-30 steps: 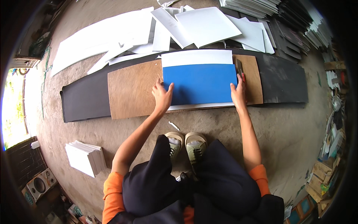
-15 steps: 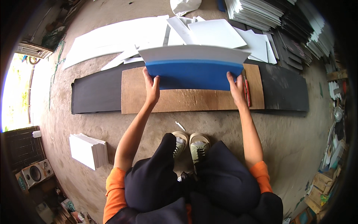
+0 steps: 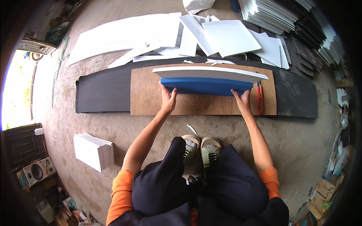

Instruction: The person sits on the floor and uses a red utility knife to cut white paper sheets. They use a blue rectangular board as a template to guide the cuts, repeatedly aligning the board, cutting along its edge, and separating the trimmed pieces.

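Note:
My left hand point(image 3: 168, 98) and my right hand point(image 3: 242, 100) hold a blue board point(image 3: 205, 87) by its two ends, thumbs on the near side. Just behind it stands a longer white foam-like sheet point(image 3: 211, 72), its upper edge facing me. Both are seen nearly edge-on over a brown wooden board point(image 3: 207, 107); whether they touch it is hidden. My fingers behind the blue board do not show, so I cannot tell if they also grip the white sheet. Beside my right hand lies a red-handled tool point(image 3: 259, 98) on the wooden board.
A long black sheet point(image 3: 102, 92) lies under the wooden board. White sheets point(image 3: 230, 37) are scattered beyond it, with tall stacks point(image 3: 267, 15) at the far right. At left on the concrete floor stands a small white stack point(image 3: 92, 152). A white scrap point(image 3: 191, 129) lies near my shoes.
Both boards have come down toward the wooden board and turned more edge-on, so less of the blue face shows. My hands have moved lower with them. The whole view has shifted slightly.

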Tool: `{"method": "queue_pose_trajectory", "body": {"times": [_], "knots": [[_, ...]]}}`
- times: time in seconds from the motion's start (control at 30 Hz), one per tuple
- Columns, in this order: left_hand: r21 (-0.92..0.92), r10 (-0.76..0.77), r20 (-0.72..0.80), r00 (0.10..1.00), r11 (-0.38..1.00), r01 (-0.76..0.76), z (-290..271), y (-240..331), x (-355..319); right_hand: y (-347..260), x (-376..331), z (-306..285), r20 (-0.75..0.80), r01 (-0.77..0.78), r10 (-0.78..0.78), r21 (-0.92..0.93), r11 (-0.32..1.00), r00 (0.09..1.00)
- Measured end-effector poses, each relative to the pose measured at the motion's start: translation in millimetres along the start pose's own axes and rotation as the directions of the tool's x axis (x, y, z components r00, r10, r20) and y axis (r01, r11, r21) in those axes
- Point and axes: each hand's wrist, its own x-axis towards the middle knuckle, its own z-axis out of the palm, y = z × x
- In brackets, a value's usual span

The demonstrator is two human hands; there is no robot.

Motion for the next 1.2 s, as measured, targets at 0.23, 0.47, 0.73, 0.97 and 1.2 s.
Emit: {"method": "queue_pose_trajectory", "body": {"times": [0.23, 0.47, 0.73, 0.97, 1.2], "knots": [[0.124, 0.035, -0.015, 0.999, 0.992, -0.033, -13, 12, 12, -15, 10, 10, 0.023, -0.123, 0.123, 0.011, 0.992, 0.992], [0.655, 0.432, 0.301, 0.85, 0.554, -0.514, -44, 203, 69, -49, -4, -13, -0.208, -0.196, 0.149, -0.228, 0.954, 0.967], [0.791, 0.402, 0.522, 0.752, 0.101, -0.604, -3, 224, 59, -219, 11, -6, -0.042, 0.506, -0.575, -0.425, 0.75, 0.817], [0.812, 0.427, 0.486, 0.763, 0.102, -0.575, 5, 214, 48, -246, 23, 30, 0.399, 0.596, -0.453, -0.639, 0.485, 0.797], [0.802, 0.44, 0.48, 0.759, 0.129, -0.583, 3, 214, 40, -246, 15, 41, 0.419, 0.617, -0.483, -0.685, 0.387, 0.769]]}}
